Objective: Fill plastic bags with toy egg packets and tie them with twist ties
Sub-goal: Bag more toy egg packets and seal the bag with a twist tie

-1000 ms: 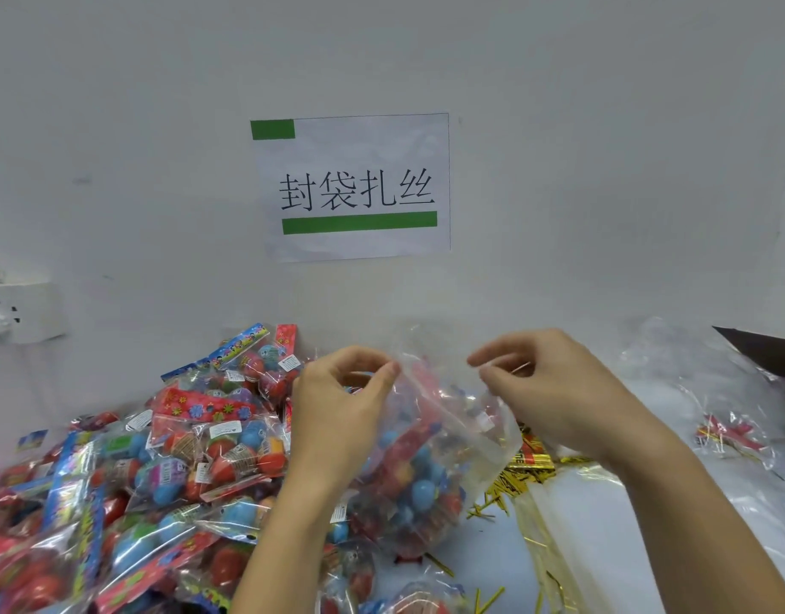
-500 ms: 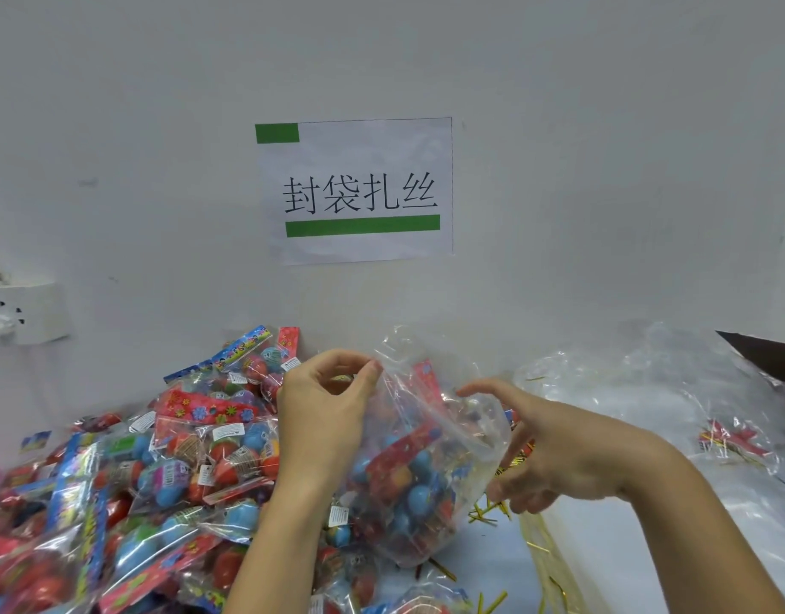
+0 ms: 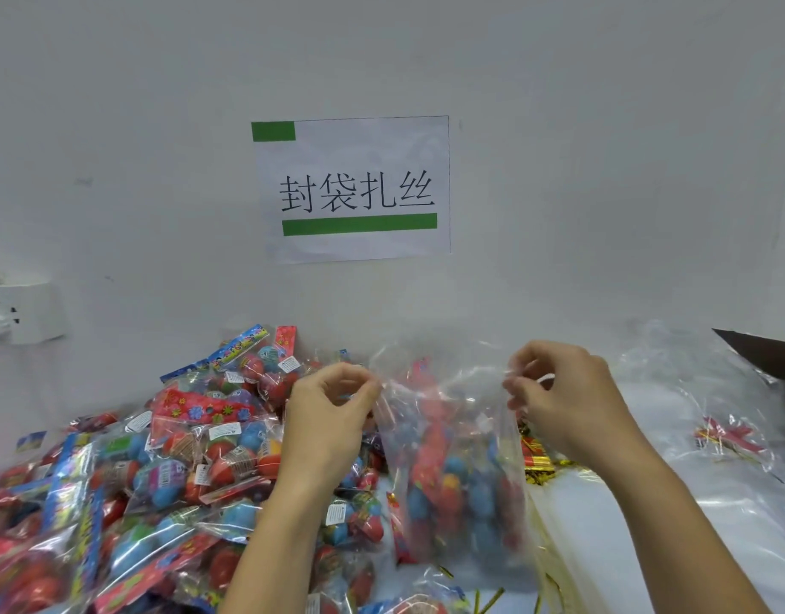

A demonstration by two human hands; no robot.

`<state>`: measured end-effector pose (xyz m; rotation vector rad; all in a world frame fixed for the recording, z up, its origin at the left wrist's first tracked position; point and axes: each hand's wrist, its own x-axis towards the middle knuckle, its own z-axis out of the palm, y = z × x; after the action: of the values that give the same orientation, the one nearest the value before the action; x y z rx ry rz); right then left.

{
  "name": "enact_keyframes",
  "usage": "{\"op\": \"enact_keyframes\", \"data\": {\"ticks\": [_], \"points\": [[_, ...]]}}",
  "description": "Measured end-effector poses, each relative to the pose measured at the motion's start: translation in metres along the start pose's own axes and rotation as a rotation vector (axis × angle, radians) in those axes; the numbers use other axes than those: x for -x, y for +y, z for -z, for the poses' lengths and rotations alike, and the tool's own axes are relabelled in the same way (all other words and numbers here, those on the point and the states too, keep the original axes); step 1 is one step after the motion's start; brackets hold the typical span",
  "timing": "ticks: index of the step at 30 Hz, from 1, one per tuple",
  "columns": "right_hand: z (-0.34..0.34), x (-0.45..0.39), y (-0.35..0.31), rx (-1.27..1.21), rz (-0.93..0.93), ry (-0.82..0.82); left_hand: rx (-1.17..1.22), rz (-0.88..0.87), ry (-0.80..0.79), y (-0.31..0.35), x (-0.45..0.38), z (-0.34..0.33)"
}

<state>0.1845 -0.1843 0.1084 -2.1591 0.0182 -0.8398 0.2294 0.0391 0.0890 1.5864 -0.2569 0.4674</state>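
Observation:
A clear plastic bag [image 3: 452,471] filled with red and blue toy egg packets hangs upright in front of me. My left hand [image 3: 328,418] pinches the bag's top edge on the left side. On the right side, my right hand [image 3: 563,401] pinches the same top edge. The bag's mouth is stretched between both hands. A large heap of toy egg packets [image 3: 160,471] lies to the left. Gold twist ties [image 3: 537,463] lie behind the bag on the right, partly hidden.
A stack of empty clear bags [image 3: 714,480] lies at the right, with a red and gold bundle [image 3: 727,436] on it. A dark box corner [image 3: 767,352] juts in at the far right. A paper sign [image 3: 355,188] hangs on the wall; a power socket [image 3: 14,312] sits at left.
My right hand rose from the bag's right side back to its top edge and pinches it. The bag now hangs straighter, its mouth pulled wide between both hands.

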Motion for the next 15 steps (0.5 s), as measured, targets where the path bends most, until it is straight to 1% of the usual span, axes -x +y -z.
{"op": "enact_keyframes", "data": {"ticks": [2, 3, 4, 6, 7, 8, 10, 12, 14, 15], "points": [[0.004, -0.002, -0.005, -0.086, 0.051, 0.115, 0.002, -0.073, 0.059, 0.002, -0.002, 0.001], [0.004, -0.002, -0.007, -0.101, 0.063, 0.143, 0.001, -0.087, 0.059, 0.002, -0.002, 0.002], [0.003, -0.002, -0.007, -0.090, 0.064, 0.141, 0.000, -0.074, 0.039, 0.002, -0.001, 0.002], [0.000, -0.001, -0.004, -0.023, 0.016, 0.068, -0.019, -0.027, -0.005, 0.001, 0.001, 0.002], [-0.001, 0.000, -0.003, -0.012, 0.001, 0.049, -0.032, -0.034, 0.001, 0.000, 0.000, 0.002], [-0.001, 0.000, -0.003, -0.027, 0.011, 0.061, -0.039, -0.063, 0.021, 0.001, 0.000, 0.003], [0.001, -0.002, -0.004, -0.094, 0.052, 0.142, -0.028, -0.116, 0.039, 0.005, -0.002, 0.005], [0.001, -0.003, -0.003, -0.093, 0.045, 0.165, -0.038, -0.098, -0.009, 0.005, -0.001, 0.005], [-0.004, -0.002, 0.002, -0.033, -0.019, 0.091, -0.076, -0.086, -0.063, 0.005, 0.001, 0.004], [-0.005, -0.001, 0.004, -0.030, -0.040, 0.074, -0.088, -0.115, -0.075, 0.007, 0.001, 0.004]]}}
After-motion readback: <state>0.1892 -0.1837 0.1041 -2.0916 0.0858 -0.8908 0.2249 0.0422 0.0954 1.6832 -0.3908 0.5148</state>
